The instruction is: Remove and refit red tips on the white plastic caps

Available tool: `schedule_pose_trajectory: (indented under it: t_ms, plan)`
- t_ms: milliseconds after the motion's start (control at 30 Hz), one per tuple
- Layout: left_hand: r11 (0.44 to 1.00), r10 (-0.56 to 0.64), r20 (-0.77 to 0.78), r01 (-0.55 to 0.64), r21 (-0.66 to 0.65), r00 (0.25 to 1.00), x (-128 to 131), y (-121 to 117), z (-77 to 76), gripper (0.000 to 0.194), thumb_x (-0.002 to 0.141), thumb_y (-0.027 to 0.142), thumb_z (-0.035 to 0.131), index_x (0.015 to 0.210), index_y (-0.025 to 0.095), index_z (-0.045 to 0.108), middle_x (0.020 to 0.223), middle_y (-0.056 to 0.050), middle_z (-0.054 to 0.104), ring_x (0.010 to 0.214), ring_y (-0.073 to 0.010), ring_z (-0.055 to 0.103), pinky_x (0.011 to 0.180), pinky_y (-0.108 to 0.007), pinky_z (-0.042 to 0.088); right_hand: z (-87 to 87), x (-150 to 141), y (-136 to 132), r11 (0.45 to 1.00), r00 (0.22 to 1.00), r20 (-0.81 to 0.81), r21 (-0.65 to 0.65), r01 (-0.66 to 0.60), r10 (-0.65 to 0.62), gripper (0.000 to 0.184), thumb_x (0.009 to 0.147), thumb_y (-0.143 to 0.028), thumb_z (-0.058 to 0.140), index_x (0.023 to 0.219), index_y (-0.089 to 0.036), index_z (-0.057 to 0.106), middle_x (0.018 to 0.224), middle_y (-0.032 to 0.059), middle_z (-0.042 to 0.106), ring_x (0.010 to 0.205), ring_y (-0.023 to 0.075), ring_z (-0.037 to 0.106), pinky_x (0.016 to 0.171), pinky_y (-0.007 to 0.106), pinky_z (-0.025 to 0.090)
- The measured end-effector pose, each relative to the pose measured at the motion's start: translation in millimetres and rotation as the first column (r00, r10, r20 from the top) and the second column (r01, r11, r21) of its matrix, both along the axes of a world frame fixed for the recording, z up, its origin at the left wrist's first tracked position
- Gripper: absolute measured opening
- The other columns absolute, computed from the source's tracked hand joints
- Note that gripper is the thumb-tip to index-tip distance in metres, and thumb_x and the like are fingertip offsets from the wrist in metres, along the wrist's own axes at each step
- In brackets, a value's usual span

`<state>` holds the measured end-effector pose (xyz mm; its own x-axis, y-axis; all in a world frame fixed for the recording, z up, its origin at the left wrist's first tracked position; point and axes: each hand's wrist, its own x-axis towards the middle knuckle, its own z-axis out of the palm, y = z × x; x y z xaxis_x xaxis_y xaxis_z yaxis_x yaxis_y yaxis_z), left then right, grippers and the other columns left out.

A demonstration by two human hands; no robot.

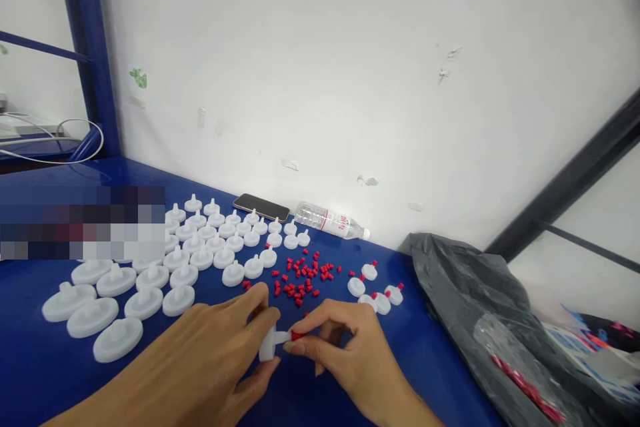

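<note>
My left hand grips a white plastic cap with a narrow nozzle, tipped so the nozzle points right. Between thumb and forefinger, my right hand pinches a small red tip cap at the nozzle's end; how far it is pushed on is hidden by the fingers. Loose red tip caps lie scattered just beyond my hands. To the left, many white nozzle caps stand upright without red tips. On the right sits a small group of white caps with red tips.
A phone and a clear plastic bottle lie along the wall at the back of the blue table. A dark plastic bag covers the right edge, with a clear bag of red pieces on it. A blue post rises at left.
</note>
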<state>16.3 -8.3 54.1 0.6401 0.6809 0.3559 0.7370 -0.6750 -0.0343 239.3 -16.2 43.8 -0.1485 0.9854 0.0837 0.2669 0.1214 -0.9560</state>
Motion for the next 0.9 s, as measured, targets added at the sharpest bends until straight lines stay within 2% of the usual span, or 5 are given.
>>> schedule_pose_trajectory:
  t_ms: [167,300,467,633,900]
  plan:
    - [0.997,0.041,-0.001,-0.041,-0.073,0.999,0,1,2.0,0.033,0.094,0.02,0.067,0.123,0.026,0.08,0.138,-0.014,0.077,0.079,-0.0294,0.085,0.058,-0.037,0.069,-2.2,6,-1,0.982,0.99,0.142,0.187,-0.036,0.01,0.016,0.091,-0.043,0.086,0.092,-0.027,0.084,0.063,-0.007,0.069,0.051,0.0081,0.058,0.054,0.02,0.042]
    - [0.988,-0.094,0.146,0.074,0.134,0.985,-5,4,-19.9,0.033,0.107,0.026,0.055,0.135,0.028,0.073,0.126,-0.008,0.083,0.097,-0.0298,0.085,0.073,-0.036,0.071,-5.3,12,-5,0.859,0.903,0.428,0.477,-0.189,-0.038,0.02,0.112,-0.039,0.06,0.106,-0.027,0.075,0.09,-0.0043,0.078,0.072,0.01,0.07,0.068,0.021,0.046]
    - [0.924,-0.243,0.22,0.156,0.349,0.945,-4,0,-27.3,0.038,0.114,0.02,0.036,0.134,0.024,0.067,0.121,-0.003,0.085,0.103,-0.0231,0.084,0.09,-0.029,0.068,-2.9,11,-13,0.729,0.815,0.558,0.621,-0.286,-0.156,0.038,0.12,-0.037,0.035,0.099,-0.024,0.065,0.079,-0.0054,0.073,0.062,0.0093,0.067,0.063,0.025,0.041]
    - [0.912,-0.267,0.205,0.179,0.369,0.942,-2,-3,-19.3,0.037,0.113,0.013,0.036,0.145,0.022,0.053,0.129,-0.002,0.084,0.114,-0.019,0.082,0.099,-0.026,0.065,-0.6,8,-18,0.707,0.81,0.551,0.654,-0.269,-0.201,0.039,0.118,-0.032,0.036,0.089,-0.024,0.06,0.071,-0.0045,0.069,0.055,0.0103,0.063,0.059,0.026,0.039]
    - [0.943,-0.244,0.172,0.192,0.273,0.955,-4,-3,-25.8,0.042,0.108,0.01,0.041,0.148,0.025,0.046,0.131,-0.003,0.083,0.117,-0.0179,0.081,0.102,-0.024,0.063,1.6,8,-20,0.766,0.809,0.578,0.567,-0.303,-0.108,0.033,0.115,-0.025,0.039,0.085,-0.025,0.052,0.067,-0.0063,0.066,0.051,0.0087,0.059,0.059,0.025,0.038]
